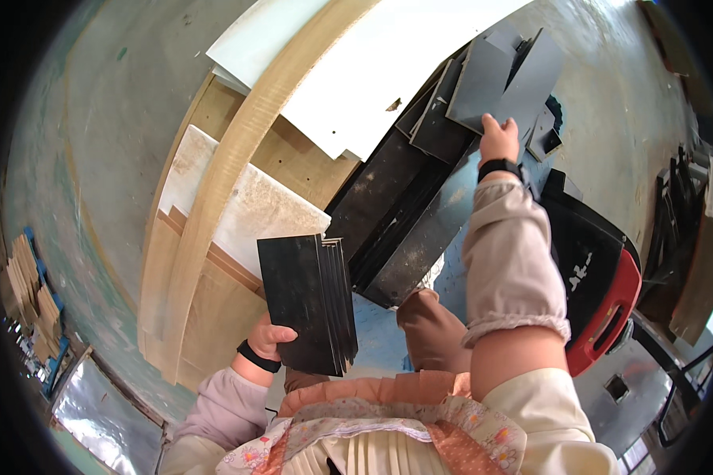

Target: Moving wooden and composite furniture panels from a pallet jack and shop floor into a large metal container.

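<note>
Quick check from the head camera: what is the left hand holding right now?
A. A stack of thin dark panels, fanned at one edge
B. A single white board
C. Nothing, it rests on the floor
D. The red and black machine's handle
A: the left hand grips the lower corner of a stack of thin dark panels, their edges fanned on the right side, while the right hand reaches to the grey panels on the pile ahead.
</note>
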Demonstrator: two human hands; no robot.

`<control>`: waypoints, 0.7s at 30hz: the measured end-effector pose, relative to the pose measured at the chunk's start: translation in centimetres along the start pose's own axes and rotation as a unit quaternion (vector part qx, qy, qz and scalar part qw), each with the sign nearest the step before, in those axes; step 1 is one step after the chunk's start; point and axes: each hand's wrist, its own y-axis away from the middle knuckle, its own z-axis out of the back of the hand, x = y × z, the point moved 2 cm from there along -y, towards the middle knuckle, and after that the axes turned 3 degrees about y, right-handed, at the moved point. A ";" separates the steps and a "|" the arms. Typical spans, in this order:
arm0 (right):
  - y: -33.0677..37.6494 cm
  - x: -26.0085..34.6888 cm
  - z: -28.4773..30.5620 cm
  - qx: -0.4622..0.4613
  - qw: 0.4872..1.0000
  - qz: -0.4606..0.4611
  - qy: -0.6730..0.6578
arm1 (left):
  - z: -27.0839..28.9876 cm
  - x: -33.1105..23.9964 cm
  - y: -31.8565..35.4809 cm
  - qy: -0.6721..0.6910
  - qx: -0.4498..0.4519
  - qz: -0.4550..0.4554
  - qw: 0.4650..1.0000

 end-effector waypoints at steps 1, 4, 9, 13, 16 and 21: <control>-0.9 0.8 -0.5 0.028 0.999 0.018 0.036 | 0.5 0.1 0.2 -0.007 -0.004 0.001 1.000; -1.2 4.0 -1.2 0.112 0.978 -0.009 0.175 | 0.9 0.1 0.1 -0.017 -0.007 -0.002 1.000; -0.2 5.9 -2.7 0.166 0.948 -0.090 0.255 | -0.5 0.3 -1.3 -0.025 0.003 -0.019 0.999; 2.2 5.5 -4.0 0.173 0.961 -0.029 0.213 | -0.4 0.3 -1.8 -0.017 0.008 -0.020 1.000; 6.1 4.6 -4.5 0.209 0.955 -0.047 0.207 | -0.3 -0.1 -1.8 -0.026 0.006 -0.029 0.999; 4.6 1.3 -4.5 0.257 0.946 -0.043 0.190 | -0.9 -0.7 -2.1 -0.029 -0.001 -0.055 0.998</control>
